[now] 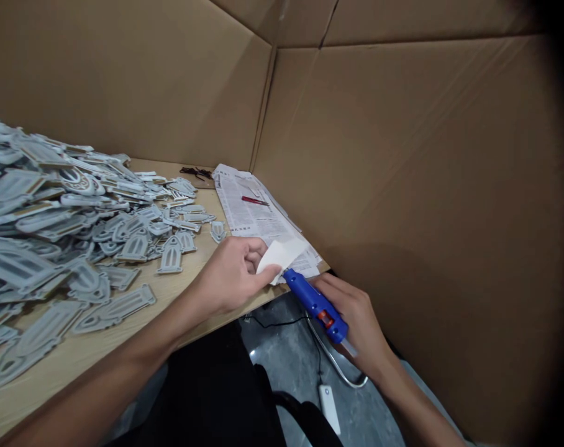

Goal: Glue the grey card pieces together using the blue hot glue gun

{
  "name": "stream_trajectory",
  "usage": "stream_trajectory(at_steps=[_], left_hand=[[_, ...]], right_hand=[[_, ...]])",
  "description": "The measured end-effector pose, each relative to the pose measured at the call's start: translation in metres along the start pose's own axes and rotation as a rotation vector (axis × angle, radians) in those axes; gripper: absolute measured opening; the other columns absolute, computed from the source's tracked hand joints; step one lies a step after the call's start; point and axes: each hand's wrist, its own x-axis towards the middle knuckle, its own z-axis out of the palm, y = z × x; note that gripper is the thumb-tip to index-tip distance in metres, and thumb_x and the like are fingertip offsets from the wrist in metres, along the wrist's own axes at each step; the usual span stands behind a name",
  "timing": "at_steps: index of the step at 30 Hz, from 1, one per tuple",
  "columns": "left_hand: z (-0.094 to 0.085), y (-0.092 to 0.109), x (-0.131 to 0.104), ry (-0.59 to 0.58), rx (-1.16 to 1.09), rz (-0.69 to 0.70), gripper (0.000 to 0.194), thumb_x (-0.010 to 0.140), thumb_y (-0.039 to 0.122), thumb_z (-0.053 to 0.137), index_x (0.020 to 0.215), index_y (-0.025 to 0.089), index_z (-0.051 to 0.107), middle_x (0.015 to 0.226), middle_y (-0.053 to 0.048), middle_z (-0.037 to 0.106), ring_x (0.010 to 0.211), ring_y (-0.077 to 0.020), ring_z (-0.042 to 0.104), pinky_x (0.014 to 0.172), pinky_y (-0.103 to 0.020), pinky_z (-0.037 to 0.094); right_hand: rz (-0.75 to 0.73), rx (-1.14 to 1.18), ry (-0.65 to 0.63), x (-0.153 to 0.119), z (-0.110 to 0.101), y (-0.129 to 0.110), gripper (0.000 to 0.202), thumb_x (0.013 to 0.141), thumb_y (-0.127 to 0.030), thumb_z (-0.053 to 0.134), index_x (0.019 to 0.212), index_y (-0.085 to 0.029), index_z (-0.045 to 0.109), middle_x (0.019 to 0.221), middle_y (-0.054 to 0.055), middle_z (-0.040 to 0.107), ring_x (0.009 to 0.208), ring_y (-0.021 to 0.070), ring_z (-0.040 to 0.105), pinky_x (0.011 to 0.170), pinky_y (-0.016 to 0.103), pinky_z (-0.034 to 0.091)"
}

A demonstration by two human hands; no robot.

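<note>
Between the thumb and fingers of my left hand (pixel 238 273) is a piece of white paper (pixel 286 249), curled and held over the table's right corner. My right hand (pixel 351 310) grips a blue glue gun (pixel 312 299) with a clear glue stick (pixel 350 347) poking out of its back. The gun's nozzle points up and left and meets the lower edge of the paper; whether it touches cannot be told. Just beyond my hands, printed sheets (pixel 242 208) lie on the table with a red pen (pixel 254 200) on top.
A big heap of grey-white plastic pieces (pixel 77 205) covers the table's left side. Cardboard walls (pixel 403 155) rise behind and to the right. Dark cord (pixel 195 172) lies by the corner. Below are a white power strip (pixel 328 406), cables and a black chair (pixel 217 397).
</note>
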Motion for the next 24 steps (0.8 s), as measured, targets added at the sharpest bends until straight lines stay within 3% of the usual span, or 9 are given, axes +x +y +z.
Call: stream_trajectory(at_steps=[4,8,21,24], left_hand=[[-0.0004,-0.0019,0.0007,-0.009,0.014,-0.037,0.033,0.075,0.028,0.074,0.062,0.020,0.045,0.055,0.007,0.038,0.049,-0.0066,0.033,0.044,-0.020,0.020],[-0.0001,-0.0055,0.0005,-0.069,0.033,-0.033,0.033,0.077,0.029,0.073,0.063,0.020,0.045,0.058,0.006,0.039,0.051,-0.0070,0.034,0.045,-0.019,0.021],[-0.0014,-0.0078,0.0004,-0.016,0.145,-0.051,0.033,0.077,0.030,0.071,0.062,0.021,0.043,0.057,0.006,0.038,0.050,-0.0079,0.034,0.045,-0.021,0.020],[-0.0015,-0.0066,0.0004,-0.049,0.137,-0.034,0.034,0.078,0.030,0.070,0.062,0.021,0.042,0.057,0.006,0.038,0.050,-0.0078,0.034,0.046,-0.021,0.021]], right_hand=[[-0.134,-0.364,0.023,0.0002,-0.0026,-0.0027,0.031,0.111,-0.023,0.037,0.098,-0.017,0.065,0.098,0.009,0.067,0.081,0.0228,0.061,0.067,0.033,0.037],[-0.221,-0.546,0.005,0.0000,-0.0054,-0.0035,0.042,0.115,-0.023,0.028,0.097,-0.016,0.065,0.099,0.010,0.068,0.081,0.0233,0.059,0.067,0.035,0.035],[-0.343,-0.754,0.057,0.0014,-0.0030,-0.0059,0.037,0.107,-0.003,0.035,0.092,-0.014,0.067,0.095,0.010,0.068,0.076,0.0218,0.055,0.064,0.036,0.031],[-0.352,-0.764,0.057,0.0022,-0.0032,-0.0069,0.037,0.106,-0.002,0.035,0.093,-0.013,0.068,0.096,0.010,0.069,0.075,0.0218,0.054,0.064,0.036,0.031]])
